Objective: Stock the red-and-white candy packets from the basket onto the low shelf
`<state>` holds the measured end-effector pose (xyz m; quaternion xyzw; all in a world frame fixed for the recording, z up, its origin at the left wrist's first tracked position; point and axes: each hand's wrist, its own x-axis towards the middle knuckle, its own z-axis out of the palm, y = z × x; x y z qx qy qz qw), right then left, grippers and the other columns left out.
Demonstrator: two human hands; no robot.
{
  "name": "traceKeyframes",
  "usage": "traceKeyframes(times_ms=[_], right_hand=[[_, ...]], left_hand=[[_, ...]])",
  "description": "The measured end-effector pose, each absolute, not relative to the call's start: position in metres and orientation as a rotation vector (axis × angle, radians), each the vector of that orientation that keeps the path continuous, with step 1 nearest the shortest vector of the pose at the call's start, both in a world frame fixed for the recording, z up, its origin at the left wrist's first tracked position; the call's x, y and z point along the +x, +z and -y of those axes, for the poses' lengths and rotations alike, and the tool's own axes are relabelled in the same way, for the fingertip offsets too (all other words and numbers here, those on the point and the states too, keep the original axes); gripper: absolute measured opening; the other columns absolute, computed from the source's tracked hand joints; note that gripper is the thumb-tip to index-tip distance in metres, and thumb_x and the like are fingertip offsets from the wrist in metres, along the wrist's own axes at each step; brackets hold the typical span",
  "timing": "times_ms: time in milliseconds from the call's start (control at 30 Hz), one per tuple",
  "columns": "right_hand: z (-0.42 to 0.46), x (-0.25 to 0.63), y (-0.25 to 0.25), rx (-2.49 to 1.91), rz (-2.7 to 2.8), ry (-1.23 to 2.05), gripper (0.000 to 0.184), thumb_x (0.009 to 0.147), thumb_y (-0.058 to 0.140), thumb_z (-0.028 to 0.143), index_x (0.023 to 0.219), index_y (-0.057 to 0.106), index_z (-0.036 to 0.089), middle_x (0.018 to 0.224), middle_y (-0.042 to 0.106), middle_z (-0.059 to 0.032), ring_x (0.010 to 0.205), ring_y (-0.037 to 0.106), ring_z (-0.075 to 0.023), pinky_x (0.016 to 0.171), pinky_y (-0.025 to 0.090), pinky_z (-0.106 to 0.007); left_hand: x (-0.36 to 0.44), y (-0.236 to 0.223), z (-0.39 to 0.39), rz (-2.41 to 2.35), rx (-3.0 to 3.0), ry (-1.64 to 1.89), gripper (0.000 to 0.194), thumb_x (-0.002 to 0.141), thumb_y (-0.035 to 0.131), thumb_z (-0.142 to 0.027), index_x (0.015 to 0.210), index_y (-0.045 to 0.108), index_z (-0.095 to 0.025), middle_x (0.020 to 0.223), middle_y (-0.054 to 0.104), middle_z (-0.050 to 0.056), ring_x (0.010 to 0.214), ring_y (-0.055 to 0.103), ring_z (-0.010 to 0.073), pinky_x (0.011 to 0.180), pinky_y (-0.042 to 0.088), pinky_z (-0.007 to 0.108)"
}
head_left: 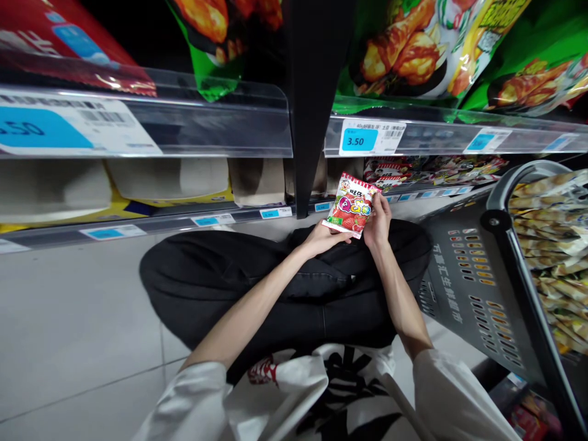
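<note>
A small red-and-white packet of gummy candy (351, 207), with strawberries printed on its front, is held tilted between both hands over my lap. My left hand (324, 237) grips its lower edge, the fingers partly hidden behind it. Closed on the packet's right side is my right hand (378, 220), with the thumb on the front. Just beyond the packet, on the low shelf, lie similar red-topped packets (390, 171).
A grey shopping basket (452, 269) full of snack packs stands at my right. Ahead, a shelf with a clear plastic lip (257, 122) holds green snack bags (404, 55). Cardboard boxes (169, 177) fill the lower shelf at left. Tiled floor (82, 318) lies left of my crossed legs.
</note>
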<state>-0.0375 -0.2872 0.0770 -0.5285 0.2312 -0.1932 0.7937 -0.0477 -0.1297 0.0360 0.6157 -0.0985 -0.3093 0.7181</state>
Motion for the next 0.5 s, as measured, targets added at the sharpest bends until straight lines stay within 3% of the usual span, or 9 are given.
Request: traceKeyframes(times_ms=[300,500], right_hand=[[0.28,-0.038,0.088,-1.1,-0.471,-0.213,0.041,0.078,0.078,0.06,0.091,0.069,0.022,0.098,0.078,-0.0029,0.097,0.073,-0.0229,0.087,0.06,-0.039],[0.276,-0.042,0.084,-1.214,-0.382,-0.14,0.047,0.077,0.075,0.068,0.088,0.073,0.022,0.089,0.077,-0.0034,0.093,0.073,-0.0236,0.082,0.06,-0.037]], left_hand=[[-0.047,0.031,0.129,0.22,1.422,-0.649,0.033,0.079,0.08,-0.041,0.098,0.078,-0.014,0.093,0.081,0.009,0.088,0.077,0.0253,0.086,0.061,0.035],[-0.048,0.032,0.128,0.197,1.532,-0.505,0.026,0.083,0.075,-0.039,0.091,0.078,-0.015,0.081,0.08,0.008,0.083,0.077,0.0243,0.083,0.061,0.034]])
